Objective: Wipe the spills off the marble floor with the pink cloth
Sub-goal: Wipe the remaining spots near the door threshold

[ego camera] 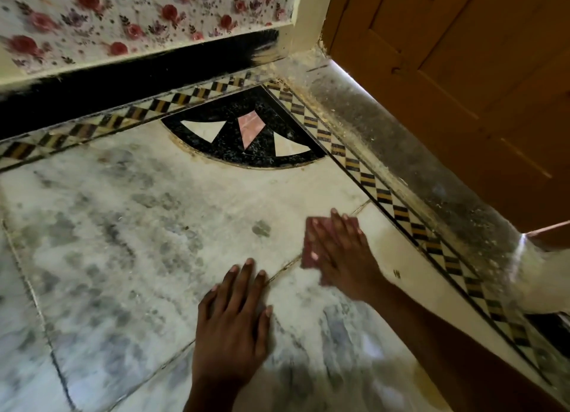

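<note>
The pink cloth (309, 243) lies flat on the white marble floor (138, 226), mostly covered by my right hand (342, 254). That hand presses on it with straight fingers and looks motion-blurred. My left hand (234, 316) rests flat on the floor just left of and nearer than the cloth, fingers straight, holding nothing. A small grey smudge (261, 228) sits on the marble left of the cloth. Grey mottled patches spread over the floor to the left.
A black quarter-circle inlay (228, 146) fills the floor corner ahead. A checkered border strip (385, 196) runs along a dusty threshold (431, 177) below a wooden door (462, 72) on the right. A floral-papered wall (123, 20) with black skirting stands beyond.
</note>
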